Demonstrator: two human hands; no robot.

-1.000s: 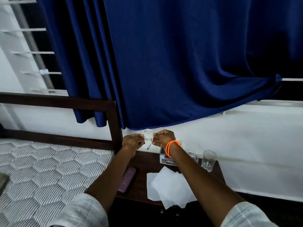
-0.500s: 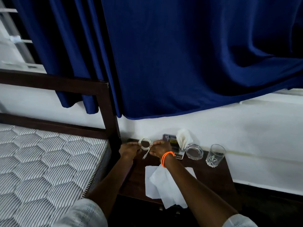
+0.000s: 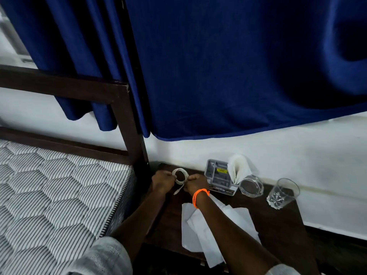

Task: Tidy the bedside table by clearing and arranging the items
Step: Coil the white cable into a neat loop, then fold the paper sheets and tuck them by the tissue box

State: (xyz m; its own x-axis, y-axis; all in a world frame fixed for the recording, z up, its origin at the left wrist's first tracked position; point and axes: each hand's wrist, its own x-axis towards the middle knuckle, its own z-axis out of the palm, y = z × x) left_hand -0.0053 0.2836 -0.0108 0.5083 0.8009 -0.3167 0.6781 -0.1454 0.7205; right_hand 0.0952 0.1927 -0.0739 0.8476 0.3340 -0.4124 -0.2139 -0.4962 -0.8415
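— Head view first: what are the two hands doing?

— Both are at the back left corner of the dark wooden table (image 3: 282,231). The left hand (image 3: 163,181) and the right hand (image 3: 195,183) each have their fingers curled onto a small coil of white cable (image 3: 180,176), one at either side of the loop. A loose end with a plug hangs down between them.

— Is the coil lying on the table?

— I can't tell; it sits low over the surface, close to the wall. The right wrist wears an orange band (image 3: 199,197).

— What else is on the table?

— Just right of the right hand stands a grey box-like holder (image 3: 218,175) with a yellow label, and a folded white napkin (image 3: 238,169) stands against its right side. In front of the napkin is a round glass dish (image 3: 251,185), and further right an upright drinking glass (image 3: 283,193). White sheets of paper (image 3: 208,231) lie near the front edge, partly under the right forearm.

— And around it?

— A bed with a striped mattress (image 3: 55,195) and dark wooden frame (image 3: 127,120) on the left, and a blue curtain (image 3: 218,66) hanging above.
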